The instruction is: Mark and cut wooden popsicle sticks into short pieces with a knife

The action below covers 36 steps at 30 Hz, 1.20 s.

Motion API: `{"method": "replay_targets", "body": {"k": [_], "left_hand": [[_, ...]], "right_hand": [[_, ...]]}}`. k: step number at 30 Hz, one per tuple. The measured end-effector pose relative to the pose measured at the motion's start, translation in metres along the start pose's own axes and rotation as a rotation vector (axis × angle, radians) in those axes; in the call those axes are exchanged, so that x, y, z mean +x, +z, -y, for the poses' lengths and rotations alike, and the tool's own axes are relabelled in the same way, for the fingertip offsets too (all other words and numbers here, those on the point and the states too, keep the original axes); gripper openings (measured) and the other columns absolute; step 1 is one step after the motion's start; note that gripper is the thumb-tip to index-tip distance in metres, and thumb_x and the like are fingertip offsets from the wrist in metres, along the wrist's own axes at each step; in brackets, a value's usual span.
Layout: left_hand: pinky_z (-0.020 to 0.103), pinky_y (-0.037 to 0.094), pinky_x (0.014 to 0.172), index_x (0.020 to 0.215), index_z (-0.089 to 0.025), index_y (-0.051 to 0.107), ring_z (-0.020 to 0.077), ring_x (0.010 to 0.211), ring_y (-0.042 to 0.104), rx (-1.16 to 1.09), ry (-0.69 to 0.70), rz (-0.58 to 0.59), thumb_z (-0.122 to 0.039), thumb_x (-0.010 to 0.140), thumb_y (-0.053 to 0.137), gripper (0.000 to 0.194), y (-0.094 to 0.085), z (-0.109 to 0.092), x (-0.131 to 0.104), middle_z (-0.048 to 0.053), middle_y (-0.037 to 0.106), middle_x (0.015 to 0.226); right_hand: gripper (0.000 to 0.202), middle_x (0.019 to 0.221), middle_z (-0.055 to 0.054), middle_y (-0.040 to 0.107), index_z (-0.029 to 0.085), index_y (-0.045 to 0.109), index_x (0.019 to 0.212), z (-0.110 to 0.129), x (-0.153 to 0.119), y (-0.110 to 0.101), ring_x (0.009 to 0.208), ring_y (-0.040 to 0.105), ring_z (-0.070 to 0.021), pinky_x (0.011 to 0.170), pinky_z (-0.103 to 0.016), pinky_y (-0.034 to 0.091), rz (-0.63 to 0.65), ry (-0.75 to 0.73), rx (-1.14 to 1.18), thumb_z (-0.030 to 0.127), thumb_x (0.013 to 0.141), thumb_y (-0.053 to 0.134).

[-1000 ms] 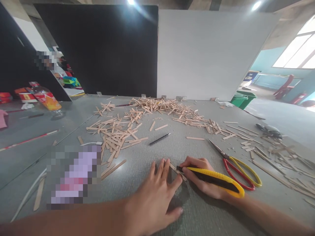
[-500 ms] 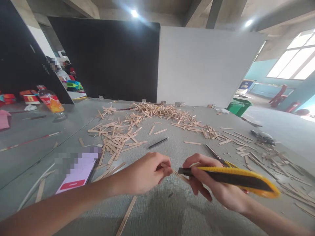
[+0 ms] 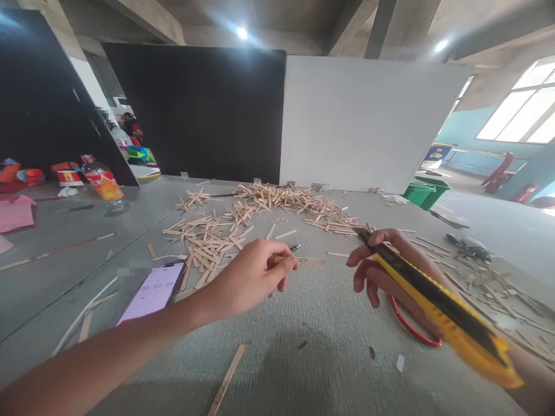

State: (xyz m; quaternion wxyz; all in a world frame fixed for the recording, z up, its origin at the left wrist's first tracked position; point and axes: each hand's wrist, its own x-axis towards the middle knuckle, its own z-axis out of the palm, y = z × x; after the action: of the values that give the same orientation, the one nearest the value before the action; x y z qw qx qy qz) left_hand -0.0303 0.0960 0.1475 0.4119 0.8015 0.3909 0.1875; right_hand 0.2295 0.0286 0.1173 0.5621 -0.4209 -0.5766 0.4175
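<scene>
Left hand [image 3: 255,274]: we pinch one wooden craft stick [image 3: 313,262] over the table [image 3: 342,323].
Right hand [image 3: 392,287]: we grip the yellow utility knife [image 3: 436,297], blade apart from the stick.
Held stick: dark mark near mid-length; cut or print, can't tell.
Pile [image 3: 290,197]: many loose sticks ahead; we judge plenty left.

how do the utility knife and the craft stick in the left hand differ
The utility knife is yellow and black; the wooden craft stick is tan and thinner. The knife slants in the right hand; the stick is pinched in the left hand. Both are elongated.
</scene>
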Motion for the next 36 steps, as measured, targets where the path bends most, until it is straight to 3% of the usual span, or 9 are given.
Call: {"method": "replay_targets", "body": {"k": [5,8,10,13,17,22,25,29,36], "left_hand": [[0.024,0.042,0.056,0.099,-0.019,0.065,0.0137,0.063,0.059,0.000,0.009,0.060,-0.050,0.107,0.038,0.042,-0.002,-0.008,-0.008,-0.001,0.063,0.069],[0.024,0.040,0.055,0.091,-0.020,0.063,0.0131,0.059,0.058,0.302,0.090,0.237,-0.042,0.108,0.031,0.043,0.004,0.004,-0.007,-0.002,0.060,0.066],[0.026,0.038,0.056,0.076,-0.020,0.062,0.0147,0.061,0.059,0.461,0.134,0.330,-0.036,0.102,0.049,0.033,0.013,0.019,-0.003,-0.001,0.060,0.065],[0.029,0.042,0.063,0.078,-0.019,0.063,0.0197,0.070,0.062,0.614,0.153,0.290,-0.026,0.098,0.054,0.024,0.032,0.045,0.004,0.003,0.063,0.073],[0.039,0.049,0.085,0.098,-0.017,0.065,0.0279,0.097,0.065,0.765,0.215,0.187,-0.023,0.101,0.053,0.014,0.048,0.063,0.013,0.010,0.067,0.098],[0.047,0.052,0.088,0.111,-0.013,0.066,0.0330,0.104,0.066,0.876,0.211,0.138,-0.019,0.102,0.045,0.023,0.059,0.049,-0.003,0.016,0.067,0.107],[0.051,0.055,0.090,0.125,-0.016,0.065,0.0357,0.109,0.067,0.889,0.229,0.175,-0.036,0.103,0.052,0.032,0.074,0.040,-0.021,0.017,0.068,0.117],[0.063,0.050,0.102,0.144,-0.012,0.055,0.0454,0.135,0.053,0.936,0.242,0.139,-0.045,0.105,0.047,0.052,0.094,0.042,-0.032,0.028,0.056,0.144],[0.071,0.035,0.117,0.150,-0.017,0.049,0.0456,0.152,0.030,0.824,0.277,0.125,-0.038,0.104,0.046,0.051,0.105,0.057,-0.026,0.023,0.038,0.163]], "right_hand": [[0.033,0.080,0.000,0.062,0.029,0.052,0.109,-0.005,-0.003,-0.011,0.056,0.056,-0.0140,0.046,-0.027,0.046,0.065,-0.050,-0.001,0.055,0.095,0.068],[0.033,0.057,0.006,0.049,0.026,0.055,0.089,-0.011,-0.012,-0.010,0.046,0.038,-0.0105,0.043,-0.024,0.033,0.012,-0.020,-0.085,0.056,0.097,0.063],[0.031,0.050,0.008,0.045,0.025,0.055,0.088,-0.018,-0.016,-0.003,0.042,0.033,-0.0097,0.041,-0.023,0.027,-0.010,0.081,-0.155,0.053,0.101,0.058],[0.028,0.056,0.007,0.055,0.025,0.058,0.106,-0.029,-0.019,0.008,0.043,0.043,-0.0106,0.044,-0.023,0.035,0.075,0.193,-0.193,0.052,0.103,0.055],[0.041,0.063,0.001,0.063,0.020,0.060,0.086,-0.039,-0.018,0.016,0.047,0.054,-0.0105,0.048,-0.024,0.042,0.182,0.201,-0.222,0.058,0.101,0.055],[0.040,0.064,0.002,0.062,0.020,0.062,0.082,-0.044,-0.015,0.017,0.049,0.054,-0.0100,0.048,-0.023,0.043,0.178,0.241,-0.295,0.056,0.099,0.060],[0.033,0.069,0.000,0.064,0.019,0.065,0.081,-0.052,-0.013,0.017,0.048,0.048,-0.0082,0.043,-0.021,0.035,0.170,0.249,-0.321,0.049,0.093,0.069],[0.034,0.059,0.005,0.058,0.020,0.060,0.082,-0.068,-0.013,0.017,0.043,0.044,-0.0071,0.042,-0.020,0.032,0.134,0.265,-0.215,0.052,0.093,0.068],[0.040,0.061,0.004,0.062,0.021,0.059,0.089,-0.086,-0.019,0.020,0.044,0.056,-0.0117,0.043,-0.022,0.043,0.105,0.361,-0.111,0.061,0.096,0.060]]}}
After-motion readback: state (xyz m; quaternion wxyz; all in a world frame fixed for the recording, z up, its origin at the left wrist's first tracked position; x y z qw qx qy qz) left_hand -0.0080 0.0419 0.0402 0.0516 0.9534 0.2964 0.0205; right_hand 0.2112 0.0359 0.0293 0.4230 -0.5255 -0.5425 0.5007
